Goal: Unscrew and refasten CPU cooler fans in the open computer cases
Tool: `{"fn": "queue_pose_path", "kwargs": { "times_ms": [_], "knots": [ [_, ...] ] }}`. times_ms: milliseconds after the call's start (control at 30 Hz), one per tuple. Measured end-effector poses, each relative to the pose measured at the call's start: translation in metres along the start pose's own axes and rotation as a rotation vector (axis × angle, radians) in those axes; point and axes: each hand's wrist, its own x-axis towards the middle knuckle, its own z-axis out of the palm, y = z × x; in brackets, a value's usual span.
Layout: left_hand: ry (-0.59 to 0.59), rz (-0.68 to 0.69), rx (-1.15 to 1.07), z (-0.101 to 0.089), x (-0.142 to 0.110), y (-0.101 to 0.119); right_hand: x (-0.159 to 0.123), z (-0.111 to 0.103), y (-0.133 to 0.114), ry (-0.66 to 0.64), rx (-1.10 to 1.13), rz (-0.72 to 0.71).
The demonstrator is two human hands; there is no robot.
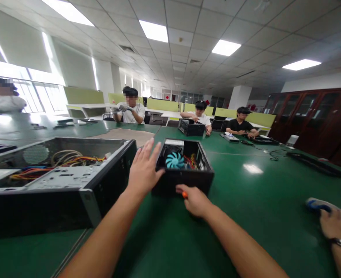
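Note:
A small black computer case (184, 179) stands on the green table in front of me, its top uncovered. Inside sit a turquoise fan (174, 160) and some yellow and red wires (192, 161). My left hand (144, 170) is at the case's left edge, fingers stretched out and apart, thumb by the near corner. At the near side of the case, my right hand (196, 200) is closed around an orange-handled tool (184, 194). Only a bit of orange shows; the rest of the tool is hidden by the fingers.
A larger opened computer case (109, 181) with cables stands close on the left. Another person's hand (336, 224) rests on a blue-and-white object (318, 204) at right. Across the green table (260, 200), several people work on devices. A brown sheet (121, 134) lies behind the cases.

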Motion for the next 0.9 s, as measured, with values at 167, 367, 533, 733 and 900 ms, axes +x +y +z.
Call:
{"fn": "queue_pose_path", "kwargs": {
  "times_ms": [167, 367, 533, 733, 900],
  "knots": [
    [-0.367, -0.106, -0.126, 0.108, -0.055, -0.029, 0.01, 0.039, -0.014, -0.022, -0.119, 0.139],
    [-0.45, -0.136, -0.179, 0.125, -0.073, -0.033, 0.002, 0.043, -0.01, -0.001, -0.209, 0.166],
    [-0.478, -0.152, -0.195, 0.121, -0.069, -0.034, 0.006, 0.042, -0.008, 0.004, -0.199, 0.157],
    [-0.496, -0.142, -0.207, 0.121, -0.07, -0.033, 0.005, 0.042, -0.005, 0.018, -0.15, 0.147],
    [-0.487, -0.148, -0.222, 0.123, -0.069, -0.036, 0.005, 0.034, -0.005, 0.067, -0.103, 0.2]
  ]
}}
